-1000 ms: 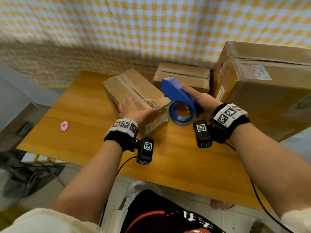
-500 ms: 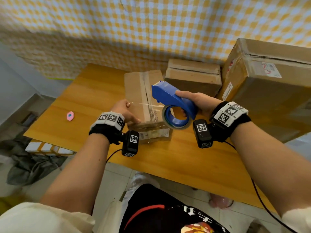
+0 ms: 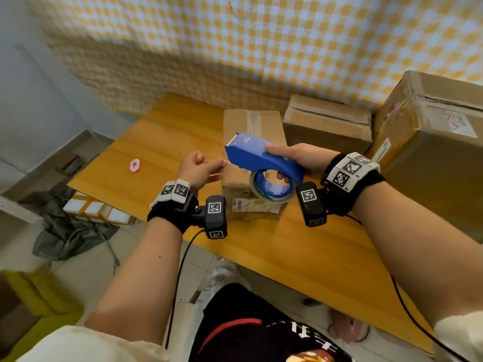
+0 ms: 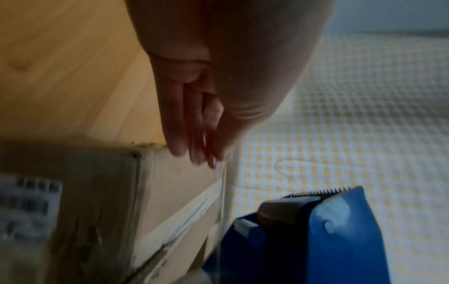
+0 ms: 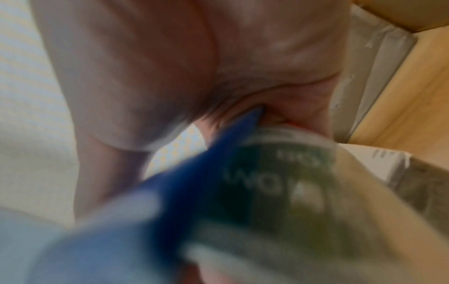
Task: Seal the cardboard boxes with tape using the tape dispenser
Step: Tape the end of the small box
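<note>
My right hand (image 3: 295,159) grips the blue tape dispenser (image 3: 258,156) by its handle and holds it in the air over a small cardboard box (image 3: 252,121) on the wooden table (image 3: 162,142). Its clear tape roll (image 3: 271,188) hangs below. My left hand (image 3: 202,167) is just left of the dispenser's toothed end and pinches the free end of the clear tape (image 4: 222,194) between thumb and fingertips (image 4: 194,153). The tape runs from those fingers down to the dispenser (image 4: 316,236). The right wrist view is blurred, showing palm, blue handle (image 5: 194,169) and roll (image 5: 279,176).
A second small box (image 3: 326,121) stands behind, and a large box (image 3: 431,142) fills the table's right side. A small pink object (image 3: 134,165) lies at the table's left. The checked cloth wall is at the back. Cloth and tiles lie on the floor at left.
The small box was turned to lie lengthwise away from me. My left hand left the box and took the tape end. The dispenser rose slightly above the box.
</note>
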